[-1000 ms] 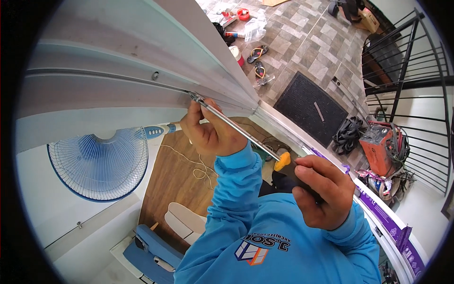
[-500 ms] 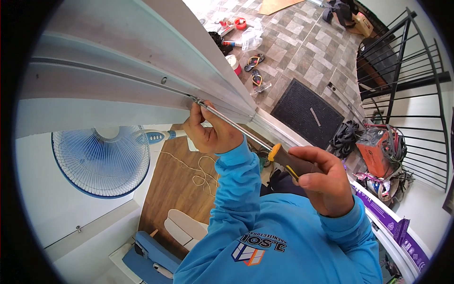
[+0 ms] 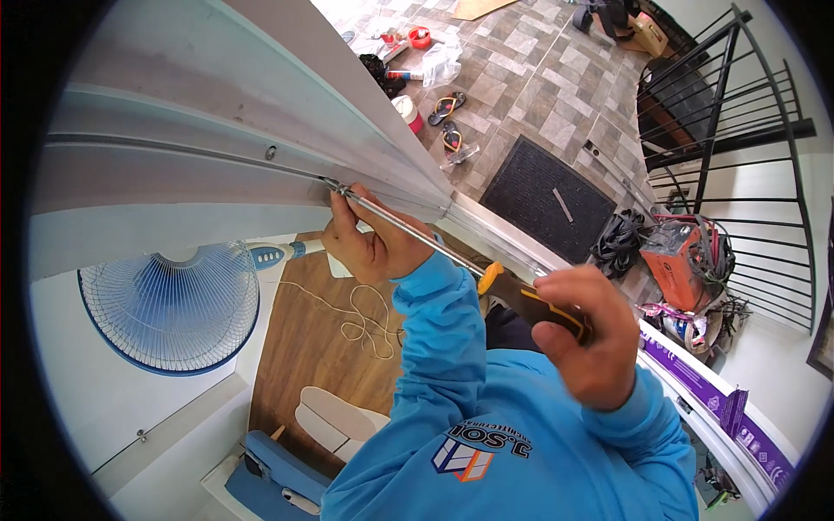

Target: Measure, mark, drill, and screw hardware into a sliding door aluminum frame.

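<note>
A long-shafted screwdriver (image 3: 415,233) with a dark brown and yellow handle slants from upper left to lower right. Its tip meets a groove in the pale metal door frame (image 3: 217,143), where a small screw-like piece shows. My left hand (image 3: 378,243) is closed in a pinch beside the tip, its fingertips against the shaft end and the frame. Whether it also pinches a screw is hidden. My right hand (image 3: 595,334), slightly blurred, has thumb and fingers about the end of the handle. Another screw (image 3: 271,153) sits in the frame further left.
A blue fan (image 3: 174,304) stands at the left over a wooden floor with a loose cord (image 3: 365,326). Beyond the frame lie a black mat (image 3: 547,200), flip-flops (image 3: 449,122) and an orange machine (image 3: 682,269). A black railing (image 3: 730,156) rises at the right.
The view has shifted slightly, so the frame and screwdriver appear further left. My right hand's fingers have changed position around the handle, and the handle has turned. The tip stays in the groove.
</note>
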A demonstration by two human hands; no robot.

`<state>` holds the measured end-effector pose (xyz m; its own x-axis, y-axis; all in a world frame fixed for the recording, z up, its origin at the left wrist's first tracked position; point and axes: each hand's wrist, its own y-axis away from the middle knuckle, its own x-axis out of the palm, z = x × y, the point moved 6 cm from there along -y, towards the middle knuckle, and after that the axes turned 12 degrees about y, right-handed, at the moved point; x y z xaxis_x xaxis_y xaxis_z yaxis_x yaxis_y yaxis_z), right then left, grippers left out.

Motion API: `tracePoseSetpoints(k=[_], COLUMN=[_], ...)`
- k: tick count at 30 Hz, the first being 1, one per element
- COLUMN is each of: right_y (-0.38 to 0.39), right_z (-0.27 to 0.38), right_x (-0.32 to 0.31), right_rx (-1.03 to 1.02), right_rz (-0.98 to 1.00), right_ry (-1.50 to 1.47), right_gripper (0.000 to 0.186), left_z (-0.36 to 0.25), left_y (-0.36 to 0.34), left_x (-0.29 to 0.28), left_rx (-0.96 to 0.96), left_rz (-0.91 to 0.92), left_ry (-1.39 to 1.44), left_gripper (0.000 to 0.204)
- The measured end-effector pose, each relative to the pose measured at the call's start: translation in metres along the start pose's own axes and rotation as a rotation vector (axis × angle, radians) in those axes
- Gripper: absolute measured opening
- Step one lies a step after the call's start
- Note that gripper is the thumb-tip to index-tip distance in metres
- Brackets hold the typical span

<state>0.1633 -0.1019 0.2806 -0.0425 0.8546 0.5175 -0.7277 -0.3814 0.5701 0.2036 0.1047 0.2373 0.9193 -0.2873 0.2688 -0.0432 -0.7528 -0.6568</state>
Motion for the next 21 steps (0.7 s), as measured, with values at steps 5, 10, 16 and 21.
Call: tracePoseSetpoints(k=[5, 10, 16, 21], right_y=[0.003, 0.010, 0.001, 0.015], right_z=[-0.012, 0.023, 0.011, 0.029], right_x=[-0.008, 0.007, -0.014, 0.004], right_rx=[0.308, -0.640, -0.235, -0.867], right_rz=[0.054, 0.062, -0.001, -0.047], right_ry=[-0.214, 0.826, 0.455, 1.150], right_gripper=[0.053, 0.039, 0.033, 0.031], left_z=[-0.008, -0.011, -0.002, 0.000], left_y=[0.003, 0.008, 0.004, -0.002], left_x=[0.008, 0.013, 0.009, 0.006], left_rx=[0.041, 0.017, -0.043, 0.033], left_rz=[-0.039, -0.226, -0.237, -0.193], left_ry=[-0.173, -0.235, -0.195, -0.077], left_gripper=[0.023, 0.027, 0.025, 0.018])
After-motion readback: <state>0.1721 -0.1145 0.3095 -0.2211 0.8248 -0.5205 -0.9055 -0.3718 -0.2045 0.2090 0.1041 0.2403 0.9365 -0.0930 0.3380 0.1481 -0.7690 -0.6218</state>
